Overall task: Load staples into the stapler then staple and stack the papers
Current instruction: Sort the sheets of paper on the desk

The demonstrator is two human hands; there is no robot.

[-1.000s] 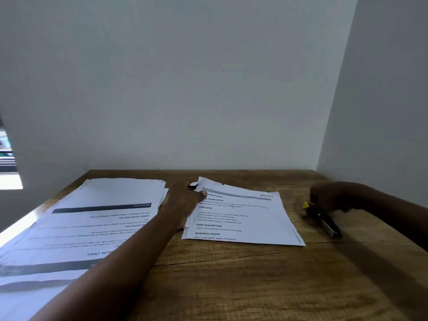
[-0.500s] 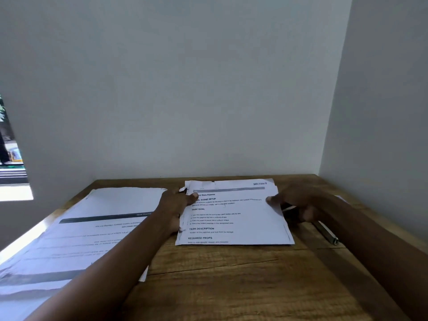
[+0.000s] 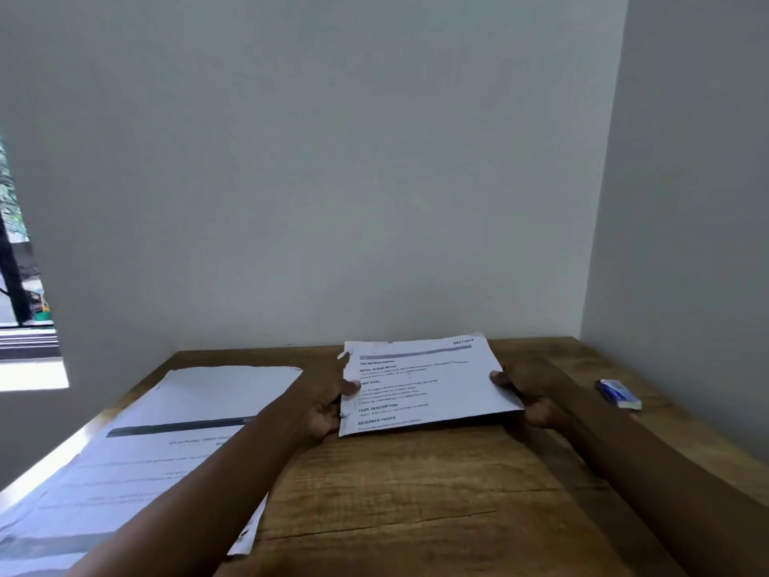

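Note:
A printed set of papers (image 3: 420, 381) is lifted off the wooden table (image 3: 416, 493), tilted up toward the back wall. My left hand (image 3: 324, 406) grips its left edge with the thumb on top. At the right edge my right hand (image 3: 528, 389) holds it the same way, thumb on the sheet and fingers beneath. A stack of papers (image 3: 145, 451) lies flat on the left side of the table, its text upside down to me. The stapler is out of sight, hidden behind my right arm or outside the view.
A small blue and white box (image 3: 618, 394) lies on the table at the far right near the side wall. Walls close the table at the back and right. A window opening (image 3: 25, 306) is on the left.
My right hand left the stapler and took the right edge of the papers. Both hands have raised the set off the table. The small box has come into view on the right.

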